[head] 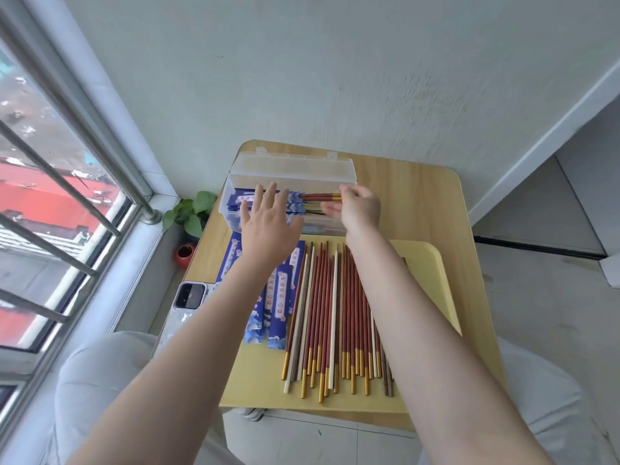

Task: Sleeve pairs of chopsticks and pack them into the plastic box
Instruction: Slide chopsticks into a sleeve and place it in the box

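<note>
A clear plastic box [235, 182] stands open at the table's far edge, its lid tipped back. Sleeved chopstick pairs [295, 198] in blue sleeves lie inside it. My left hand [268, 226] hovers flat over the sleeves with fingers spread, holding nothing. My right hand [357, 208] pinches the red-and-gold ends of the top sleeved pair at the box's right side. Loose chopsticks [332, 313], red, white and brown, lie in a row on a yellow mat [432, 280]. Empty blue paper sleeves [278, 307] lie left of them, partly under my left forearm.
A phone [189, 295] rests at the wooden table's [419, 196] left edge. A potted plant [189, 229] stands on the floor between the table and a barred window [67, 196]. A wall runs just behind the box. My knees show below the table.
</note>
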`<state>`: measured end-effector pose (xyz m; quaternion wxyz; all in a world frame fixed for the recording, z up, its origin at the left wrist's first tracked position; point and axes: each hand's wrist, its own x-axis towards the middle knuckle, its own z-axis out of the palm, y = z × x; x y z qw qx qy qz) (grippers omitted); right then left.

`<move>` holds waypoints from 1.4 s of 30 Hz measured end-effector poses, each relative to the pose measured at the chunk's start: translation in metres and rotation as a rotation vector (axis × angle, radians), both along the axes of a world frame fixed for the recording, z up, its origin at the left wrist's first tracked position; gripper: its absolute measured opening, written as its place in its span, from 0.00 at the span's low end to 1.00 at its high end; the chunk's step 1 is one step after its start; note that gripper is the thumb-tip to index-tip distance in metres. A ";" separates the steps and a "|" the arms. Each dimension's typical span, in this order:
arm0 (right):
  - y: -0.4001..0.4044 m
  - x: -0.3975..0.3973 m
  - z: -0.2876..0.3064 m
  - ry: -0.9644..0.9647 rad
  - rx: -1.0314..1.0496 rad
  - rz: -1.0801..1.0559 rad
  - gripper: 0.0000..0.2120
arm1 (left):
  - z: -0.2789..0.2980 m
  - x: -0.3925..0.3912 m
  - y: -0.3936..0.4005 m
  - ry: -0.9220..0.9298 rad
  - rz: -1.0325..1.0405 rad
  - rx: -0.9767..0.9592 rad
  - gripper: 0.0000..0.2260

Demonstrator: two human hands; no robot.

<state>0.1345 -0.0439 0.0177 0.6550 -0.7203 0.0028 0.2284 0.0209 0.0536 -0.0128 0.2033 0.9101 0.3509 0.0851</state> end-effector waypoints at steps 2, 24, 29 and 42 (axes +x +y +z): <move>-0.004 0.002 0.002 -0.071 -0.073 0.036 0.13 | -0.006 0.002 0.006 0.098 -0.016 0.019 0.24; -0.036 -0.107 -0.050 -0.442 -0.780 0.952 0.14 | -0.028 -0.077 -0.040 0.256 0.174 -0.071 0.17; -0.046 -0.110 -0.047 -0.447 -0.735 0.912 0.11 | -0.027 -0.079 -0.047 0.126 0.227 -0.137 0.10; -0.092 -0.105 -0.048 -0.290 -0.392 0.564 0.05 | -0.020 -0.092 -0.048 -0.089 0.314 -0.141 0.12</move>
